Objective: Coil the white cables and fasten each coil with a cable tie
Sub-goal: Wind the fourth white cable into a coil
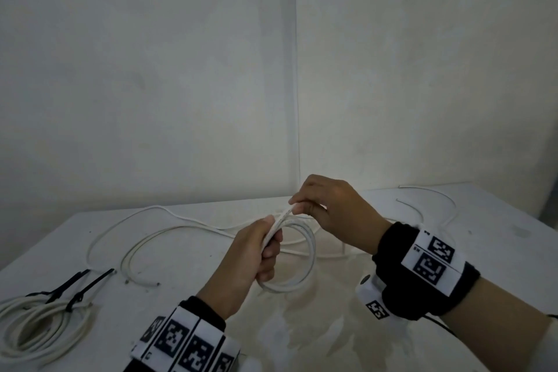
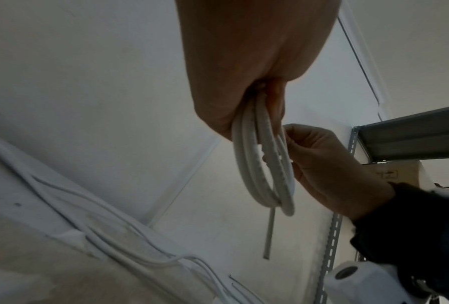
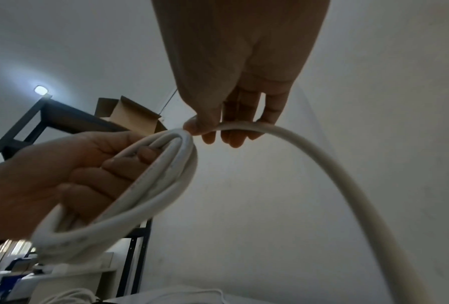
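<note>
My left hand point(image 1: 265, 246) grips a small coil of white cable point(image 1: 305, 254) above the middle of the table; several loops hang from its fist point(image 2: 265, 164). My right hand point(image 1: 302, 208) pinches the free run of the same cable point(image 3: 309, 148) between thumb and fingers, right at the top of the coil. In the right wrist view the left hand point(image 3: 93, 170) curls round the loops point(image 3: 150, 185). At the near left lie finished white coils point(image 1: 42, 326) bound with black cable ties point(image 1: 87, 287).
Loose white cables point(image 1: 157, 229) snake across the back of the white table point(image 1: 332, 326). Thin wires point(image 1: 428, 205) lie at the back right. Walls meet in a corner behind. Metal shelving point(image 2: 410, 135) with a cardboard box point(image 3: 135, 117) stands nearby.
</note>
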A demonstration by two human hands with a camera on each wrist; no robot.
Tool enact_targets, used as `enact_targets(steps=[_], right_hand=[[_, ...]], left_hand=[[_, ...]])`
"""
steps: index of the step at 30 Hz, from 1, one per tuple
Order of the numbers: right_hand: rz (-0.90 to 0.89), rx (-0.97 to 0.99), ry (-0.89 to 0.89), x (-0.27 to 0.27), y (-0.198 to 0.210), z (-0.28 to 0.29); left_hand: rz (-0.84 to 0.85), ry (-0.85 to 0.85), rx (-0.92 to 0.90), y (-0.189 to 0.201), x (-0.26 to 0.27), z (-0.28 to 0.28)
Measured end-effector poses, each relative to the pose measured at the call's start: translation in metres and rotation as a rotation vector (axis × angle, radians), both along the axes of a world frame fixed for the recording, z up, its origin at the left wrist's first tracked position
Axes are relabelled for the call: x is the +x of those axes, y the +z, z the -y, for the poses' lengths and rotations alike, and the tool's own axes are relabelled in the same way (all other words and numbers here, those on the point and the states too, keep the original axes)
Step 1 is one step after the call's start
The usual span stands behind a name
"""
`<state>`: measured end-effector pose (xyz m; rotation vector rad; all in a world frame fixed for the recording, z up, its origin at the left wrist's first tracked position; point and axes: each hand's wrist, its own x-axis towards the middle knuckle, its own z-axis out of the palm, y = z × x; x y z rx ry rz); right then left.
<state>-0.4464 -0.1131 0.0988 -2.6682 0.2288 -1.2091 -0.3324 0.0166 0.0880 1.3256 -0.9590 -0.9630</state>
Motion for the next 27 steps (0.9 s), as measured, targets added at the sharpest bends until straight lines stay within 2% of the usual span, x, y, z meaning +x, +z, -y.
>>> enact_targets(steps=[5, 11, 14, 19, 25, 27], right_hand=[[-0.044, 0.117, -0.14, -0.002, -0.003, -0.002], [-0.142, 0.359, -0.18, -0.007, -0.006, 0.0], [-0.143, 0.474, -0.124, -0.009, -0.007, -0.006], [-0.145, 0.55, -0.021, -0.009, -0.011, -0.01], [-0.047, 0.97, 0.083, -0.004, -0.016, -0.028], [-0.007, 0.99, 0.079, -0.001, -0.016, -0.031]], left_hand=[[0.026, 0.011, -0.004, 0.005, -0.003, -0.002], [-0.061, 0.059, -0.094, 0.009, 0.002, -0.002], [-0.098, 0.086, -0.126, 0.01, 0.005, -0.001], [-0.134, 0.12, -0.167, 0.009, 0.006, 0.003], [-0.199, 0.165, -0.206, 0.006, 0.006, 0.008], [-0.221, 0.176, -0.232, 0.006, 0.007, 0.01]])
